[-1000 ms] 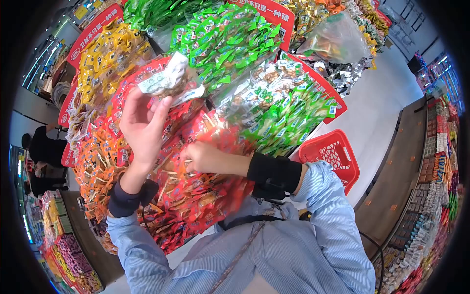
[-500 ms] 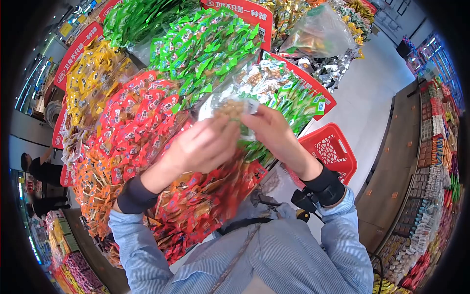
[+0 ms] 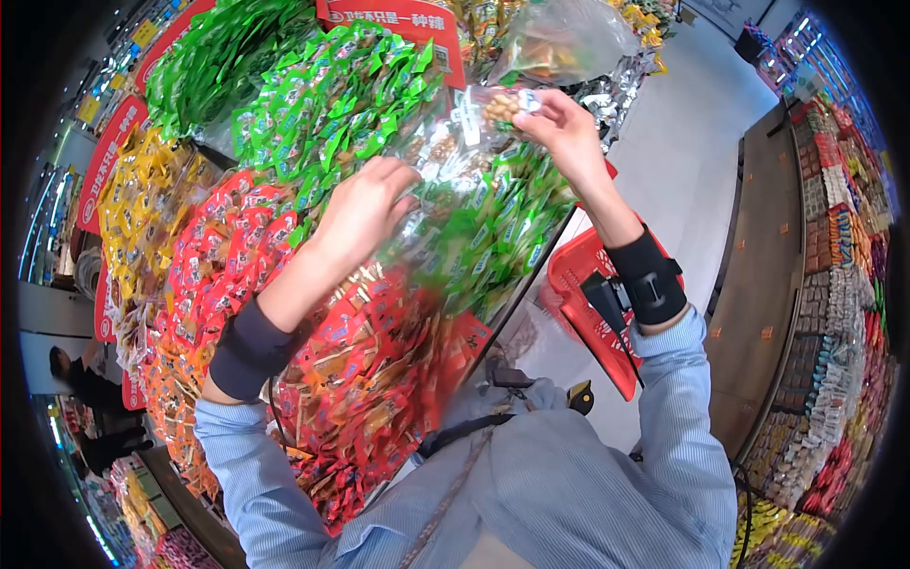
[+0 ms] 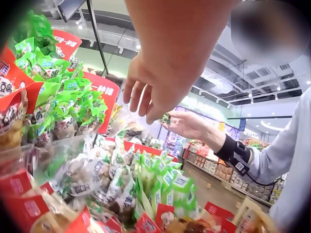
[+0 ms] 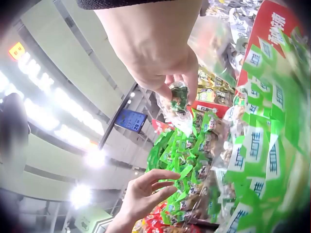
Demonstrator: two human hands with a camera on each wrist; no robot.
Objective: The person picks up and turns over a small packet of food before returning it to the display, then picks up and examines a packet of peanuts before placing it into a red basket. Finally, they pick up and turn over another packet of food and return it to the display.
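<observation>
My right hand pinches a small clear snack packet by its right end, above the bin of white packets. Light brown pieces show through the film in the head view. In the right wrist view, the side of the snack packet turned to the camera has a dark green print. My left hand hovers lower and to the left, fingers loosely bent, with nothing in it. Below and between the hands lie white-wrapped packets and green-and-white packets.
Heaped red packets fill the near bin, and green packets pile up behind. Red sign boards stand between bins. A tied clear bag sits at the back. Down on my right is a red basket.
Both hands were together at the snack packet half a second ago. The left has let go and drawn back left; the right has carried it forward, away from my body.
</observation>
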